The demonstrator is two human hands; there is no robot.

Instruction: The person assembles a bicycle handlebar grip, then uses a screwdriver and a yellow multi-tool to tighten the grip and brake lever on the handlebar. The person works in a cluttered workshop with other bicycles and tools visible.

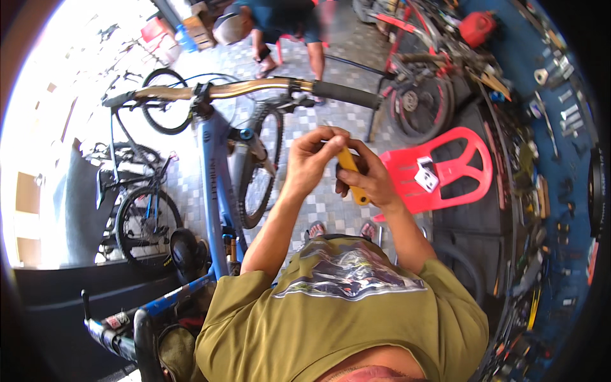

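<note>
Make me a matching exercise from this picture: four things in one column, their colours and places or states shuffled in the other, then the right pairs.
Things
1. Tool
2. Plastic chair
3. Handlebar ahead of the hands
4. Bike frame under that handlebar

Descriptions
A. Red, with a small white item on it
B. Blue, to the left of both hands
C. Yellow, held by the left hand and right hand
D. Gold-coloured along its middle, black at its right end

Pairs: 1-C, 2-A, 3-D, 4-B

Your slim yellow tool (pixel 347 161) slants in your hands (pixel 377 181), its rounded lower end showing a dark spot.
</note>
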